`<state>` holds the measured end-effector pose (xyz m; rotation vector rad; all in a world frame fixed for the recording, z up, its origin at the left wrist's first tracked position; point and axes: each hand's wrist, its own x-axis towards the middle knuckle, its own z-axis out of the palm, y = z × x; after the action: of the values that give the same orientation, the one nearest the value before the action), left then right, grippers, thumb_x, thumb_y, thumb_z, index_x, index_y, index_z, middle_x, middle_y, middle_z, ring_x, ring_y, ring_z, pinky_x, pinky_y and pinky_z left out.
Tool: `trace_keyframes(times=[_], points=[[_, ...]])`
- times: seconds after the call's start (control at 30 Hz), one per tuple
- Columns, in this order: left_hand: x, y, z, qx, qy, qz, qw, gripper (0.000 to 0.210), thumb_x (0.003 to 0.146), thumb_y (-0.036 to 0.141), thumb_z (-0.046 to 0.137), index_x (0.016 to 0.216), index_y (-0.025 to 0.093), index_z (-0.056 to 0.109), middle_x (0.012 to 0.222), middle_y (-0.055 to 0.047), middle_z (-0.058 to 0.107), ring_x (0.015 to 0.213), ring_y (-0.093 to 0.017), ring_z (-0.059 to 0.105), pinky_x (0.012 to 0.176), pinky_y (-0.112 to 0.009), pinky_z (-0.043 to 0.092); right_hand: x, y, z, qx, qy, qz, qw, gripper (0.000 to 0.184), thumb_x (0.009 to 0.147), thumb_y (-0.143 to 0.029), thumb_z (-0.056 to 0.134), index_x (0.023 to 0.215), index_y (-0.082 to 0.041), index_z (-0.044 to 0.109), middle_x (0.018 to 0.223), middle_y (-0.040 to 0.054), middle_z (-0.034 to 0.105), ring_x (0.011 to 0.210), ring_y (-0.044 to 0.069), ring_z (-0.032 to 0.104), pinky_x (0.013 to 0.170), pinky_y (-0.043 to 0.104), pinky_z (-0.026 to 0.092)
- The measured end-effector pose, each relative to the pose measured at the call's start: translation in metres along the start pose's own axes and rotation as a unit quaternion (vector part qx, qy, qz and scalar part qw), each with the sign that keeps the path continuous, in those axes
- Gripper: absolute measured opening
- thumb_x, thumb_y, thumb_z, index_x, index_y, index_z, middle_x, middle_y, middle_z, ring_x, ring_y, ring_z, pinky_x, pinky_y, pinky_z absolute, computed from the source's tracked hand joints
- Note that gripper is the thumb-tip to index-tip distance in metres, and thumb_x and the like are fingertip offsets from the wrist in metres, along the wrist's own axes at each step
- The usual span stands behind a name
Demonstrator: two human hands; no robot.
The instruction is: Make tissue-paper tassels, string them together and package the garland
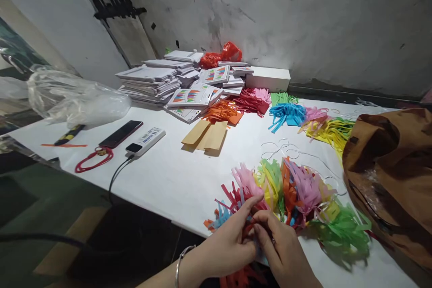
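Hands: left hand [229, 245] and right hand [281, 252] together, apparently pinching red tassel [248, 227] at table edge [189, 227].
Room: bare tabletop leftward toward phone [120, 133].

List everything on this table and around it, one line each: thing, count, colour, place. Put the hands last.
paper tassels: a bunch, mixed colours, near edge by the hands
loose tassel piles: several, red, orange, blue, pink, yellow, green, mid table
flat packets: stacks, white, far left
white box: one, by the wall
red bag: one, behind the stacks
tan paper sheets: a few, centre
phone: one, black, left
power bank: one, white, beside the phone
red cord: one, left edge
plastic bag: one, clear, far left
brown bag: one, right
left hand: grip pinching a red strip
right hand: grip pinching the same strip
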<state>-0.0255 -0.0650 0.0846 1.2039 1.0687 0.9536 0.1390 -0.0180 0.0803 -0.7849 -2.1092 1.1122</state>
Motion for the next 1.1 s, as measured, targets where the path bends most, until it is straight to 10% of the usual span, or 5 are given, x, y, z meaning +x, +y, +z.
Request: trace_keyframes(times=[0.13, 0.23, 0.47, 0.67, 1.1], points=[[-0.001, -0.002, -0.007, -0.017, 0.051, 0.022, 0.998, 0.025, 0.093, 0.026, 0.058, 0.117, 0.018, 0.062, 0.104, -0.007, 0.065, 0.091, -0.017, 0.061, 0.078, -0.028, 0.051, -0.005, 0.003, -0.002, 0.022, 0.075, 0.076, 0.994, 0.021, 0.103, -0.036, 0.043, 0.102, -0.025, 0.061, 0.085, 0.0001, 0.070, 0.073, 0.013, 0.067, 0.066, 0.019, 0.050], [-0.001, -0.006, -0.008, -0.004, 0.103, 0.033, 0.994, 0.027, 0.095, 0.038, 0.058, 0.089, 0.015, 0.069, 0.075, -0.002, 0.063, 0.067, -0.013, 0.056, 0.061, -0.023, 0.046, -0.010, 0.001, 0.003, 0.078, 0.124, 0.142, 0.979, 0.027, 0.099, -0.045, 0.049, 0.111, -0.023, 0.060, 0.076, 0.0004, 0.069, 0.063, 0.015, 0.065, 0.056, 0.020, 0.049], [0.000, -0.009, -0.004, 0.087, 0.264, 0.195, 0.940, 0.006, 0.089, 0.022, 0.068, 0.089, 0.020, 0.074, 0.080, -0.002, 0.072, 0.074, -0.014, 0.067, 0.067, -0.022, 0.053, -0.015, -0.018, 0.016, 0.116, 0.137, 0.188, 0.966, 0.036, 0.093, -0.054, 0.055, 0.084, -0.021, 0.065, 0.053, -0.0011, 0.058, 0.043, 0.011, 0.049, 0.040, 0.019, 0.032], [0.001, -0.010, -0.003, 0.177, 0.271, 0.297, 0.898, 0.016, 0.087, 0.008, 0.066, 0.095, 0.021, 0.072, 0.086, -0.004, 0.072, 0.079, -0.014, 0.070, 0.070, -0.021, 0.058, -0.012, -0.021, 0.016, 0.133, 0.114, 0.222, 0.959, 0.042, 0.091, -0.058, 0.055, 0.081, -0.019, 0.065, 0.049, -0.0019, 0.053, 0.042, 0.009, 0.043, 0.040, 0.021, 0.022], [-0.003, -0.011, -0.004, 0.228, 0.267, 0.300, 0.887, 0.021, 0.090, 0.005, 0.059, 0.102, 0.020, 0.068, 0.094, -0.006, 0.070, 0.084, -0.015, 0.069, 0.074, -0.022, 0.060, -0.010, -0.022, 0.015, 0.183, 0.101, 0.258, 0.943, 0.046, 0.088, -0.062, 0.056, 0.079, -0.018, 0.062, 0.046, -0.0041, 0.048, 0.041, 0.007, 0.033, 0.042, 0.021, 0.018]])
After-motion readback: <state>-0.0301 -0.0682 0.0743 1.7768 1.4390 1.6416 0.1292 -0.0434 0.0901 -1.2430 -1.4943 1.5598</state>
